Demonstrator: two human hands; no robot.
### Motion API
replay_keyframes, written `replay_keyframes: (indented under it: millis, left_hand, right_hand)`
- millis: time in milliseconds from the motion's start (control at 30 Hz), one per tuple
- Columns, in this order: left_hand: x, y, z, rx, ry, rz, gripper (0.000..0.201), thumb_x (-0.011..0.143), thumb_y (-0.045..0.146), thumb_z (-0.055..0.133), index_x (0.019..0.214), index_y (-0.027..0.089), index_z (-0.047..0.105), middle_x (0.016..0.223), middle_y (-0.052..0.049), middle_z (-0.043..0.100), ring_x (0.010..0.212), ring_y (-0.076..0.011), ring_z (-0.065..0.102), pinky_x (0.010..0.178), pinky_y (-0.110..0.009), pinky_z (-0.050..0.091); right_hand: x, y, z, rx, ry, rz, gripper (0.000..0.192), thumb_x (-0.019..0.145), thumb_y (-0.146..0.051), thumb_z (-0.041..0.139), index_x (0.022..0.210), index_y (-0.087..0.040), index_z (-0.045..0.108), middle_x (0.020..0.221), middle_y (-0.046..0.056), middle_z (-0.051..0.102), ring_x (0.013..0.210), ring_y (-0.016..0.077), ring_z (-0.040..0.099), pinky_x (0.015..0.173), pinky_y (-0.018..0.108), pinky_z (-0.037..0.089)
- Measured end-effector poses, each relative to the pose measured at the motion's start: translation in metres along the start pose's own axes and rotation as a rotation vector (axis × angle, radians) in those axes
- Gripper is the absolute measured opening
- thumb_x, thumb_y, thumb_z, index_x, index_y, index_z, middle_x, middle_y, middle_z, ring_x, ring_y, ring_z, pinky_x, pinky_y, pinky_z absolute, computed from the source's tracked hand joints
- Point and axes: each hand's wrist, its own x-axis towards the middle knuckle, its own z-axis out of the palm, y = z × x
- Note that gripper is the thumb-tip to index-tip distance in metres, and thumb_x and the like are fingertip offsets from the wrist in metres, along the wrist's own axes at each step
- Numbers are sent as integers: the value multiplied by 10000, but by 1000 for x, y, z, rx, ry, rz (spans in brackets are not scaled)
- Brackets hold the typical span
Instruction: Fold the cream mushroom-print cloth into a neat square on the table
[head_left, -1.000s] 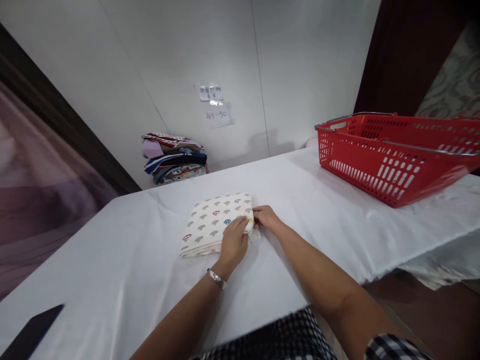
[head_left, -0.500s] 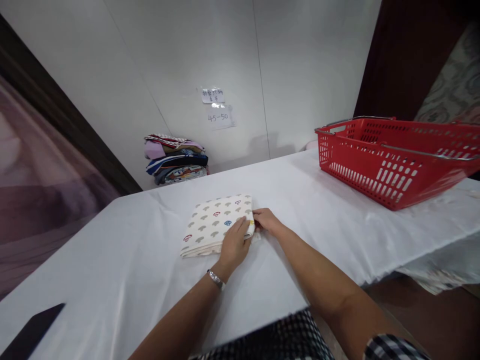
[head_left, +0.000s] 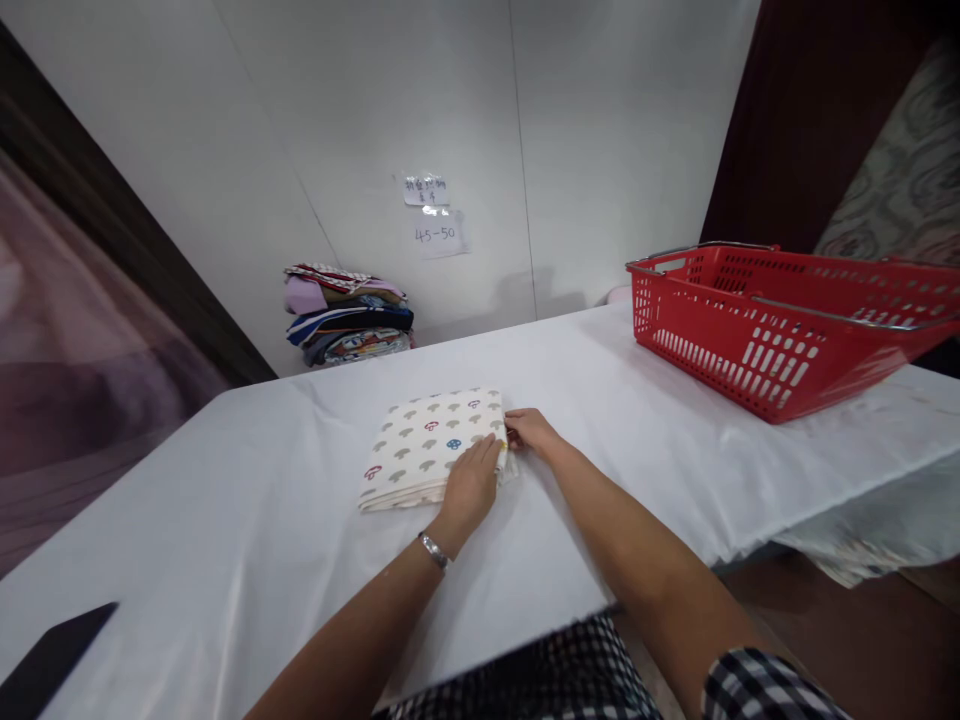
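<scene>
**My left hand (head_left: 471,488) lies flat on white, mushroom-printed folded cloth (head_left: 424,445)**

The cloth is partly beneath this hand and directly left of my right hand (head_left: 531,433) (curled at its edge; whether it grips, I cannot tell).

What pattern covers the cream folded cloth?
Cream folded cloth: mostly grey mushrooms, some red or blue; best in head view.

The centre of the frame shows one left hand (head_left: 472,490), one right hand (head_left: 531,435), one bracelet (head_left: 433,551), one folded cloth (head_left: 420,450) and one bench (head_left: 300,560). There are two paper notes (head_left: 439,242) upper centre, one fabric stack (head_left: 352,318), one red basket (head_left: 697,328) at right, one dark flat object (head_left: 56,660) lower left.
</scene>
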Motion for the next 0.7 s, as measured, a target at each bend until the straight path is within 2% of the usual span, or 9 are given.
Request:
replay_keyframes:
  millis: [133,233,433,533,700]
  left_hand:
    - [-1,3,-1,6,-9,-7,546,759,-4,418,1269,172,505,1340,-112,522,1259,-242,466,1031,-438,416]
    - [-2,3,-1,13,-22,-6,547,772,3,412,1281,183,497,1343,-97,523,1263,-236,463,1034,-435,411]
    - [-5,2,0,26,-44,15,519,788,5,405,1264,177,518,1346,-109,518,1276,-263,444,1027,-458,403]
    - [-5,3,0,52,-68,29,516,798,-1,383,1267,169,512,1347,-109,517,1277,-266,441,1023,-453,401]
    - [-7,4,-3,53,-82,38,543,784,0,374,1287,168,491,1362,-100,504,1293,-263,419,1032,-451,383]
  right_hand:
    - [18,-5,1,-98,62,9,91,712,-147,577,655,-122,644,399,-31,530,346,74,456,356,162,316]
    - [30,-6,-1,-190,86,10,148,697,-143,585,551,-134,607,362,-23,512,334,81,459,359,168,301]
    - [40,1,-5,-329,132,-65,189,677,-99,565,504,-162,602,370,-31,516,367,87,471,419,177,334]
    - [43,7,-6,-375,177,-108,167,671,-87,562,543,-167,633,430,-24,557,419,96,505,466,182,364]
    - [48,9,-7,-393,225,-172,181,718,-140,566,832,-181,701,647,-2,667,559,112,571,555,187,416]
